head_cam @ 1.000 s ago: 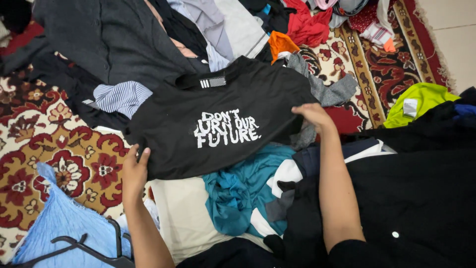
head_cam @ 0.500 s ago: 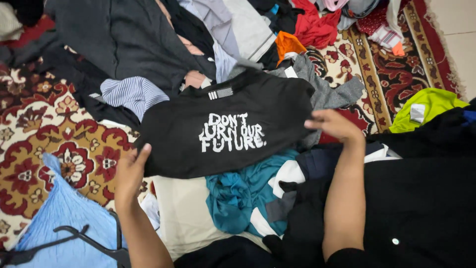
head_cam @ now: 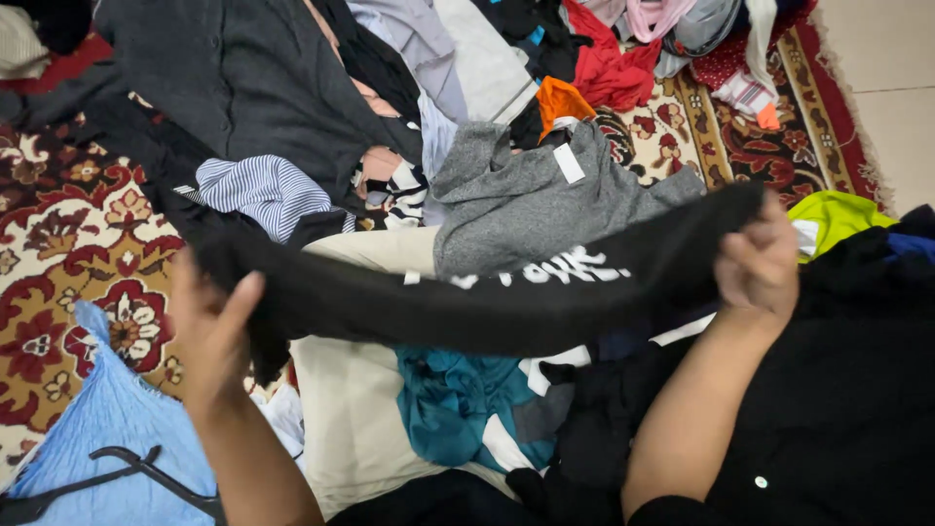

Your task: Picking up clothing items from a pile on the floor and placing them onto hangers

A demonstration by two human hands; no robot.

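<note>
Both hands grip a black T-shirt with white print [head_cam: 506, 292], stretched as a long band between them above the clothes pile: the left hand [head_cam: 209, 326] pinches its left end, the right hand [head_cam: 755, 263] is closed on its right end. The shirt appears doubled over lengthwise, so a first fold looks made, yet it hangs in the air, not set down. Just beyond it lies a grey sweater [head_cam: 531, 200]; under it a teal garment [head_cam: 453, 404] and cream cloth [head_cam: 351, 429]. A blue garment on a black hanger [head_cam: 107, 438] lies near left on the patterned rug [head_cam: 68, 253].
</note>
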